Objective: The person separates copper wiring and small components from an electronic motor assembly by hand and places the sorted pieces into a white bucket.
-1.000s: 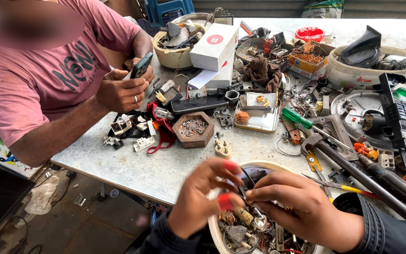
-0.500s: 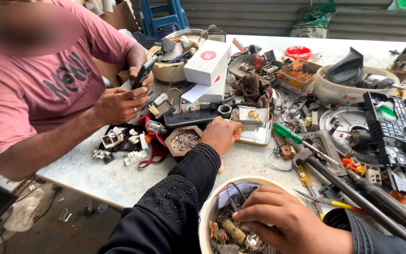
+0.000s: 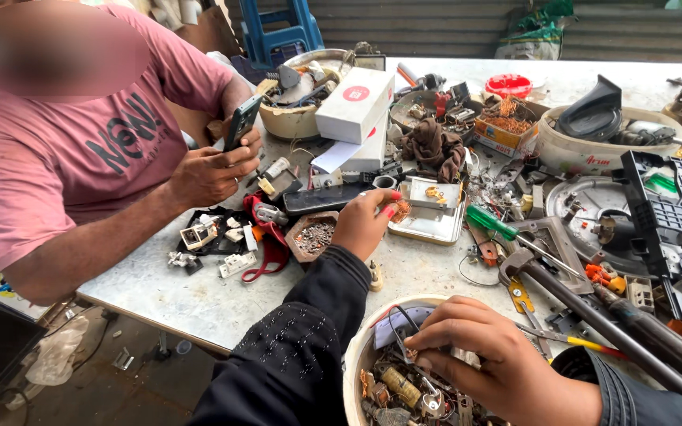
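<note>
My left hand [image 3: 366, 223], in a black sleeve and with red nails, reaches across the table to the left edge of a small metal tray [image 3: 436, 229]. Its fingertips pinch a small copper-coloured part [image 3: 400, 210] over that edge. My right hand [image 3: 479, 359] lies inside a cream bowl [image 3: 354, 363] at the near edge, fingers bent down among small electrical scraps [image 3: 400, 386]. Whether it grips one is hidden. A hexagonal wooden dish of screws [image 3: 315, 235] sits just left of my left hand.
Across the table a person in a pink shirt holds a phone [image 3: 240, 122] in one hand. White boxes [image 3: 354, 104], a green-handled screwdriver [image 3: 492, 223], a hammer [image 3: 562, 288], black plastic housings [image 3: 672, 213], other bowls [image 3: 586, 154] and loose parts crowd the tabletop.
My left hand left the cream bowl and travelled forward to the metal tray, carrying a small copper part. My right hand stayed in the bowl.
</note>
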